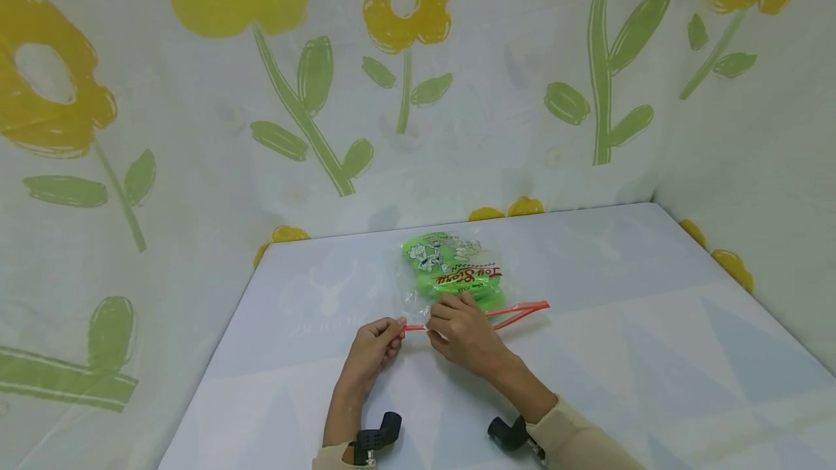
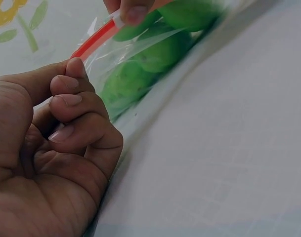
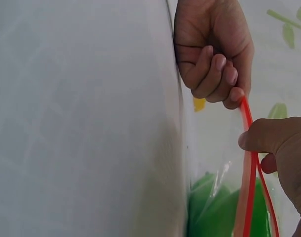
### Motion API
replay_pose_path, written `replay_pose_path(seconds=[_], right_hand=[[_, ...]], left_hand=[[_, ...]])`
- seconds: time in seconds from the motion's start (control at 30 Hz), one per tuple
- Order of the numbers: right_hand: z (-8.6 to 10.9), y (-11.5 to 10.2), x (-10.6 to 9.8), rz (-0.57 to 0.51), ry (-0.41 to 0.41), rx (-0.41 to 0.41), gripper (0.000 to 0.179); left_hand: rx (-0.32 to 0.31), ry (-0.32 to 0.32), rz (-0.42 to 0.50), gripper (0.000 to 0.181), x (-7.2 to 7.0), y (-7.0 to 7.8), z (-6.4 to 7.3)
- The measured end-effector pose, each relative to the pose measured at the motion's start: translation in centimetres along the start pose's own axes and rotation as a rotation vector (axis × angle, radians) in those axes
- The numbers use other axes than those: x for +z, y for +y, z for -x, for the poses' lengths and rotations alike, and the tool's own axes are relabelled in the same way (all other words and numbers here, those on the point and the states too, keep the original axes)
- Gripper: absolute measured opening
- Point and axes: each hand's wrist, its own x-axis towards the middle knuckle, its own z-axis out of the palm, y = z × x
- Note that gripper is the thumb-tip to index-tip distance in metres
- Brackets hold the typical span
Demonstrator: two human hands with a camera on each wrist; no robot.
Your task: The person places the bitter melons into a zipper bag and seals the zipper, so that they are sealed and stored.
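A clear zip bag (image 1: 451, 274) printed "Toy Story" lies on the table with green rounded contents (image 2: 162, 49) inside. Its red zip strip (image 1: 537, 305) runs along the near edge and parts into two strands at the right. With thumb and index finger my left hand (image 1: 372, 354) pinches the strip's left end; its other fingers are curled in. Close beside it, my right hand (image 1: 472, 336) pinches the strip at a small white slider (image 2: 117, 20). In the right wrist view the right thumb (image 3: 261, 136) covers the slider.
The pale table (image 1: 313, 397) extends around the bag on all sides. Behind it and at the sides hangs a white cloth wall (image 1: 483, 136) with yellow flowers. Black wrist cameras (image 1: 379, 435) sit on both forearms.
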Motion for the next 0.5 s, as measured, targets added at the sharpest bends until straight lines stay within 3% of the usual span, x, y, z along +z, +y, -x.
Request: replay_pose_path(seconds=[0.5], right_hand=[[0.25,0.37,-0.44,0.012,-0.012,0.003,0.005]], left_hand=[[-0.006,0.012,0.01,0.038,0.01,-0.12,-0.04]])
